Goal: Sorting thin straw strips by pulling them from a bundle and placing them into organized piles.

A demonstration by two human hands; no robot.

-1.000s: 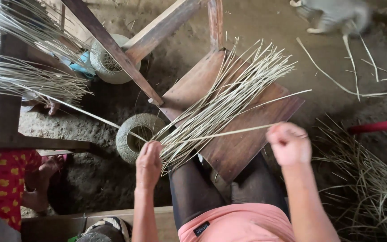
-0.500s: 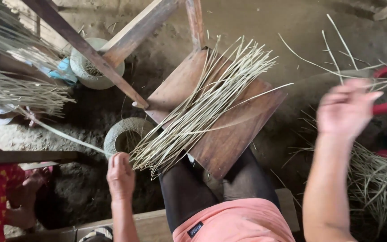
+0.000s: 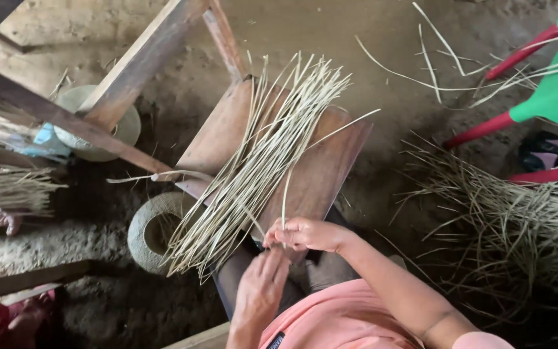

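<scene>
A bundle of thin pale reed strips (image 3: 259, 161) lies slantwise across a brown wooden board (image 3: 321, 171) that rests on my lap. My right hand (image 3: 308, 234) pinches the lower end of one single strip (image 3: 285, 200), which rises from the fingers over the board. My left hand (image 3: 259, 289) sits just below it, fingers curled up against the same strip's end. Both hands meet at the board's near edge, beside the bundle's lower end.
A round stone mortar (image 3: 153, 229) stands on the dirt floor to the left. Wooden beams (image 3: 130, 77) cross the upper left. A heap of loose strips (image 3: 505, 220) lies on the right below a green stool with red legs (image 3: 544, 97). Another bundle (image 3: 4, 187) is at the left edge.
My right hand, stretched out to the right before, has come back to the board holding one strip. My left hand has moved right from the bundle's end to meet it.
</scene>
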